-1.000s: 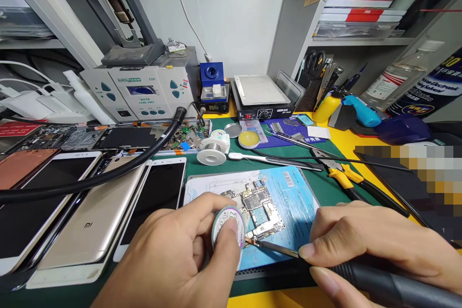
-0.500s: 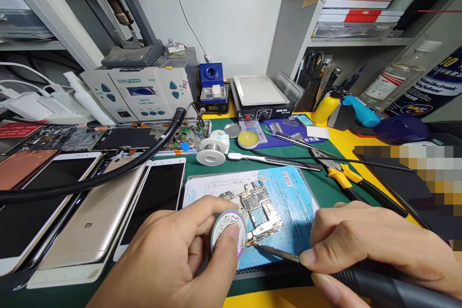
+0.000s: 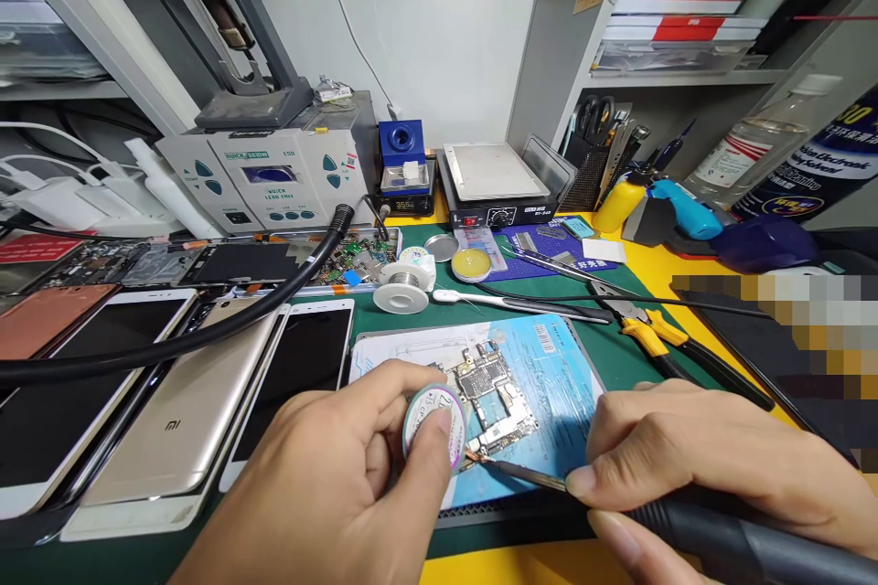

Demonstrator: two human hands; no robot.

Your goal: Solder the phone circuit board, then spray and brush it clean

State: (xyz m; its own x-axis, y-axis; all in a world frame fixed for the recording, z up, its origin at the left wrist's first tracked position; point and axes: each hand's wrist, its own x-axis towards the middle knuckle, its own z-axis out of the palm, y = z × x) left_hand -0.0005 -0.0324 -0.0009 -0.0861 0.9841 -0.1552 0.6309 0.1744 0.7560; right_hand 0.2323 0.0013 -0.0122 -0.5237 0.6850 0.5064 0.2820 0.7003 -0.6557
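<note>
Black and ribbed, the handle of a soldering iron (image 3: 741, 541) is seen at the near right, pinched between the thumb and fingers of the right hand (image 3: 700, 452). It is gripped close to the metal shaft, presumably so that the tip can be steered finely at a low slant. In the left hand (image 3: 322, 475), a flat round spool (image 3: 431, 425) is pinched, the thumb laid over its printed label. The spool is held on edge, apparently so that the copper-coloured braid (image 3: 473, 456) beside it can be presented to the iron's tip, by which it is met at the near edge of the circuit board (image 3: 504, 411). Whether the board is also steadied by the left fingers cannot be told. The board is laid flat on a blue and white pad (image 3: 562, 384), by which the green mat (image 3: 617, 361) is probably shielded.

Beyond the pad, a white-headed brush (image 3: 514, 301) and yellow-handled pliers (image 3: 650, 335) are set down, likely for easy reach. Farther off, a reel of wire (image 3: 401, 294) is stood near an open tin of yellow paste (image 3: 471, 264), whose contents are thus exposed for use. At the back, a hot plate (image 3: 497, 174) and a grey station (image 3: 267, 166) are ranged against the wall, their controls faced forward, seemingly so that they can be read and adjusted from the front.
</note>
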